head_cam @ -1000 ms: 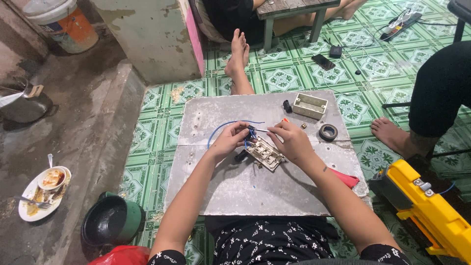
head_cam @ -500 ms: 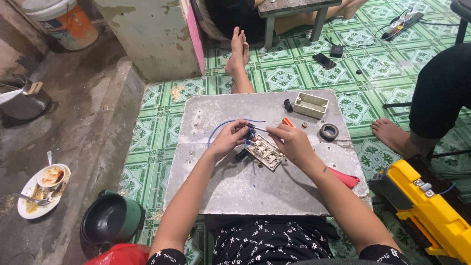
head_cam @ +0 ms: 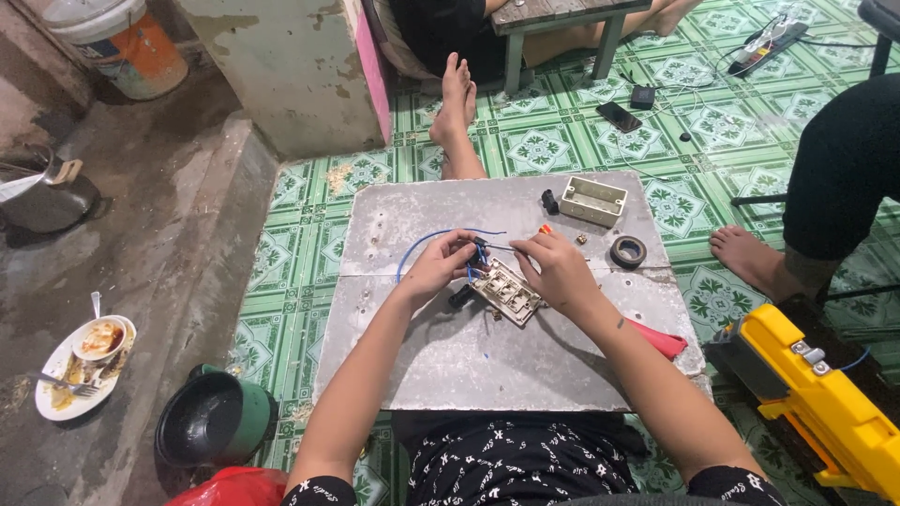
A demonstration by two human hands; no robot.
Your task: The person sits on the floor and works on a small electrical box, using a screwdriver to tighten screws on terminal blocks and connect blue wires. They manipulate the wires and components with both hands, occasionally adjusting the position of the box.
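Observation:
A pale switch plate lies on a grey board in front of me. My left hand pinches a blue wire at the plate's upper left corner. My right hand holds a screwdriver with an orange handle, its tip pointing at the same corner. A small black part lies just left of the plate.
On the board stand a beige wall box, a black tape roll and a small black piece. A red tool lies at its right edge. A yellow machine is at right. Other people's feet and leg are nearby. A dirty plate and black pot sit left.
Both hands stay at the switch plate. The screwdriver's orange handle has tilted slightly; the camera has shifted a little.

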